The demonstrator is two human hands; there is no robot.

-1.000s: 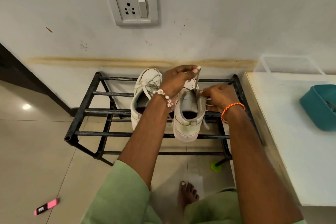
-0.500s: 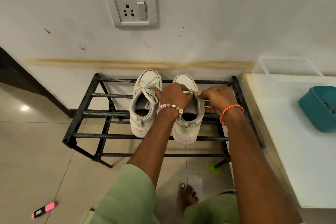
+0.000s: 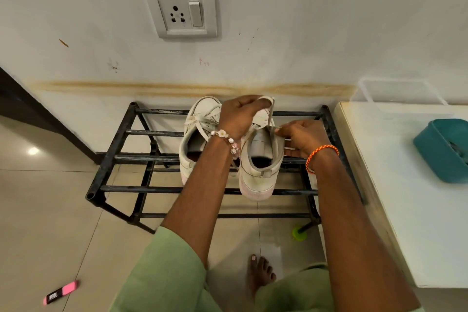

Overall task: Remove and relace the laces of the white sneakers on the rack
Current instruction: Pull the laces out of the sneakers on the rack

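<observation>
Sneakers stand side by side on the top bars of a black metal rack [image 3: 121, 189] against the far wall, heels toward the near edge. The left sneaker [image 3: 195, 134] keeps its lace crossed and tied over the tongue. The right sneaker [image 3: 258, 164] sits with its heel just over the nearest bar, its opening wide and its pinkish heel sole facing the camera. Above its toe, the left hand [image 3: 240, 116], with a beaded bracelet at the wrist, is raised and curled, pinching a loop of the lace [image 3: 271, 111], which runs down from the fingers to the shoe's eyelets. The right hand [image 3: 302, 138], wearing an orange cord at the wrist, rests against the right side of that shoe, fingers bent and gripping the upper edge near the eyelets, where a strand of lace passes under the fingertips. On the right, a white table [image 3: 405, 210] carries a teal tub [image 3: 445, 149] and a clear plastic box [image 3: 400, 94] at its far end. A socket plate [image 3: 181, 10] is mounted on the wall above. A pink marker [image 3: 60, 295] lies on the tiled floor at near left, and a bare foot [image 3: 259, 271] shows between green sleeves.
</observation>
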